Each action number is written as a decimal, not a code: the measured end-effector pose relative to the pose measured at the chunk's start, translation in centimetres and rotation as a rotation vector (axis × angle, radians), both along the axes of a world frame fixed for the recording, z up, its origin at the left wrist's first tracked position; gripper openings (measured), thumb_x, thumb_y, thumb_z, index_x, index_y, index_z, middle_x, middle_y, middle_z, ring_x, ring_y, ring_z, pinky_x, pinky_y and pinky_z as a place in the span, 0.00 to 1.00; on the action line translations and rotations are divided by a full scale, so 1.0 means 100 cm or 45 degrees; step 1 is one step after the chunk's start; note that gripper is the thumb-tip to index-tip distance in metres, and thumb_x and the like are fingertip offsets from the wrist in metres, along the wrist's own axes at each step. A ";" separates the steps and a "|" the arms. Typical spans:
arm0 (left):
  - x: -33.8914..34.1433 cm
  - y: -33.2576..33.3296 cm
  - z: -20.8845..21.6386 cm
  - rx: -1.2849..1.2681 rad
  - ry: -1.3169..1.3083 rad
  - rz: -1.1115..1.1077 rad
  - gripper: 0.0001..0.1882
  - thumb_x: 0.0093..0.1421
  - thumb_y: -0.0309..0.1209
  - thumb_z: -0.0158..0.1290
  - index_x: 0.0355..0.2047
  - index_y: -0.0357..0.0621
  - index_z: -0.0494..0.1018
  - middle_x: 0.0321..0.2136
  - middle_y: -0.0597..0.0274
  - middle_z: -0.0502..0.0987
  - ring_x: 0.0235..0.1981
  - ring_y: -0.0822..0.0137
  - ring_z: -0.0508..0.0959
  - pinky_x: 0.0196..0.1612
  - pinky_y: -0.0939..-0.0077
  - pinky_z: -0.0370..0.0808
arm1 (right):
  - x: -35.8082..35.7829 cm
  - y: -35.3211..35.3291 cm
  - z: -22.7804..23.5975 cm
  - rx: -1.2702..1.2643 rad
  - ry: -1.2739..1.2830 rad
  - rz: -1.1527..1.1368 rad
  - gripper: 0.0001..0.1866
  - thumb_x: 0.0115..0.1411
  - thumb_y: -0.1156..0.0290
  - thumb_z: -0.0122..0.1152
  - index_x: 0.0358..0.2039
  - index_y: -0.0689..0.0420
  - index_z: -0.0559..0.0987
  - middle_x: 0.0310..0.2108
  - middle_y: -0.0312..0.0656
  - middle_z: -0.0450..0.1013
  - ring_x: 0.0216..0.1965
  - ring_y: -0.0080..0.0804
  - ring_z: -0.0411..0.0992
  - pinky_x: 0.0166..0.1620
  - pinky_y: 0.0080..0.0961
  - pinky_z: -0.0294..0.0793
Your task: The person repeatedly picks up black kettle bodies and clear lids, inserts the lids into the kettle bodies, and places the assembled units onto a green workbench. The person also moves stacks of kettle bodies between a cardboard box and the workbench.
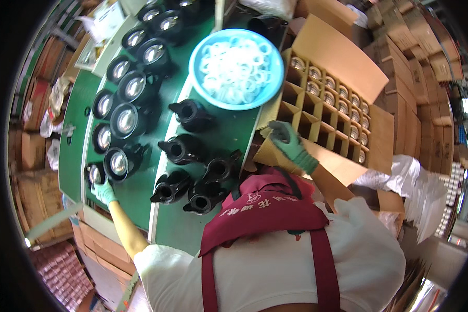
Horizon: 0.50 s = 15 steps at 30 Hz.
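Note:
My left hand [104, 192], in a pale green glove, is closed on a small black cup-like part [94, 174] with a silvery inside, at the near end of a row on the green bench. Beside it lies a larger black jug body [118, 163] with a shiny round opening. My right hand [292, 145], in a green glove with grey fingertips, is over the near left edge of an open carton [372, 136]. Its fingers are loosely bent and apart, with nothing visible in them. Cardboard dividers [309, 106] split the carton into cells, several holding silvery round-topped pieces [343, 107].
Several black spouted parts [178, 149] stand on the green bench [140, 200] before me. A blue basin [194, 78] of translucent white rings sits farther off, left of the carton. Stacked cartons [400, 99] and plastic wrapping [421, 192] are at the right.

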<state>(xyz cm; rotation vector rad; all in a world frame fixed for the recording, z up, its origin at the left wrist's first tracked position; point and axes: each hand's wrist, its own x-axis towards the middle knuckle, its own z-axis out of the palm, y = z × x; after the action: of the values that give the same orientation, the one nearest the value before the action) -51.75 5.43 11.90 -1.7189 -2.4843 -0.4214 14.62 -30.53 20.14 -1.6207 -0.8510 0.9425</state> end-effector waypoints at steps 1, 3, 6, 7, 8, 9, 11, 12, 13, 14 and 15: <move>-0.029 0.005 0.005 -0.038 0.186 -0.084 0.42 0.48 0.63 0.65 0.55 0.46 0.75 0.55 0.38 0.73 0.55 0.41 0.74 0.58 0.51 0.73 | 0.029 -0.020 -0.015 0.017 -0.202 -0.093 0.25 0.58 0.79 0.65 0.57 0.57 0.73 0.48 0.39 0.77 0.45 0.26 0.77 0.47 0.23 0.77; 0.014 0.016 0.034 -0.464 0.332 0.018 0.39 0.51 0.63 0.63 0.54 0.49 0.76 0.52 0.39 0.75 0.50 0.42 0.77 0.53 0.50 0.76 | 0.080 -0.079 -0.050 -0.001 -0.200 -0.382 0.22 0.57 0.78 0.67 0.52 0.60 0.76 0.47 0.41 0.78 0.45 0.28 0.77 0.50 0.28 0.77; 0.127 0.001 0.102 0.262 0.370 -0.338 0.21 0.57 0.48 0.60 0.44 0.49 0.81 0.42 0.48 0.79 0.41 0.48 0.80 0.42 0.56 0.78 | 0.157 -0.151 -0.090 -0.430 -0.718 -0.547 0.21 0.57 0.68 0.71 0.50 0.60 0.79 0.43 0.46 0.79 0.44 0.39 0.78 0.49 0.33 0.78; 0.182 -0.007 0.125 0.399 0.382 -0.511 0.20 0.55 0.41 0.62 0.46 0.46 0.80 0.42 0.52 0.80 0.41 0.50 0.79 0.44 0.57 0.78 | 0.174 -0.166 -0.105 -0.394 -0.768 -0.665 0.22 0.56 0.68 0.71 0.50 0.60 0.79 0.41 0.47 0.79 0.44 0.40 0.78 0.49 0.34 0.77; 0.224 -0.014 0.142 0.480 0.293 -0.797 0.19 0.56 0.36 0.62 0.47 0.43 0.79 0.42 0.53 0.80 0.43 0.50 0.79 0.47 0.57 0.76 | 0.190 -0.166 -0.103 -0.434 -0.974 -0.591 0.21 0.57 0.67 0.69 0.50 0.60 0.78 0.43 0.49 0.77 0.46 0.43 0.77 0.50 0.37 0.77; 0.276 -0.025 0.151 0.523 -0.045 -1.122 0.17 0.56 0.31 0.61 0.47 0.42 0.79 0.42 0.52 0.81 0.43 0.50 0.79 0.49 0.56 0.75 | 0.208 -0.161 -0.102 -0.538 -1.007 -0.530 0.22 0.57 0.66 0.69 0.51 0.60 0.78 0.46 0.51 0.76 0.48 0.45 0.76 0.50 0.38 0.77; 0.407 -0.067 0.170 0.346 -0.290 -1.496 0.20 0.52 0.24 0.62 0.47 0.45 0.79 0.42 0.52 0.81 0.44 0.49 0.79 0.51 0.60 0.75 | 0.251 -0.166 -0.129 -0.509 -1.092 -0.554 0.23 0.57 0.65 0.69 0.51 0.60 0.78 0.48 0.51 0.76 0.48 0.48 0.76 0.51 0.39 0.76; 0.434 -0.070 0.144 0.225 -0.247 -1.548 0.21 0.51 0.22 0.62 0.47 0.46 0.79 0.42 0.53 0.81 0.43 0.50 0.78 0.49 0.60 0.75 | 0.273 -0.150 -0.136 -0.382 -1.179 -0.547 0.25 0.56 0.63 0.69 0.52 0.61 0.77 0.49 0.52 0.76 0.50 0.48 0.75 0.53 0.41 0.75; 0.470 -0.092 0.135 0.061 -0.350 -1.561 0.21 0.51 0.21 0.61 0.47 0.46 0.80 0.43 0.53 0.81 0.43 0.49 0.79 0.48 0.59 0.75 | 0.270 -0.107 -0.108 -0.670 -0.541 -0.583 0.29 0.56 0.61 0.70 0.55 0.61 0.74 0.52 0.56 0.74 0.52 0.53 0.73 0.56 0.43 0.72; 0.522 -0.102 0.128 -0.054 -0.475 -1.661 0.17 0.55 0.28 0.60 0.47 0.49 0.80 0.41 0.53 0.80 0.43 0.50 0.78 0.49 0.57 0.74 | 0.290 -0.109 -0.126 -0.682 -0.817 -0.569 0.33 0.57 0.59 0.68 0.59 0.60 0.71 0.55 0.58 0.72 0.54 0.56 0.71 0.58 0.46 0.70; 0.556 -0.103 0.095 -0.138 -0.460 -1.735 0.20 0.56 0.31 0.61 0.50 0.52 0.78 0.41 0.54 0.78 0.44 0.50 0.77 0.47 0.56 0.73 | 0.311 -0.110 -0.147 -0.704 -1.101 -0.571 0.36 0.58 0.57 0.66 0.63 0.59 0.67 0.58 0.60 0.69 0.57 0.58 0.69 0.60 0.48 0.68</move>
<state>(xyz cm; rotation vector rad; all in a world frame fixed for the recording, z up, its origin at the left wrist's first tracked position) 3.87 -4.82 21.45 -3.3552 -1.0273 -0.6817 45.73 -41.57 5.45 -2.6388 -0.7417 0.1092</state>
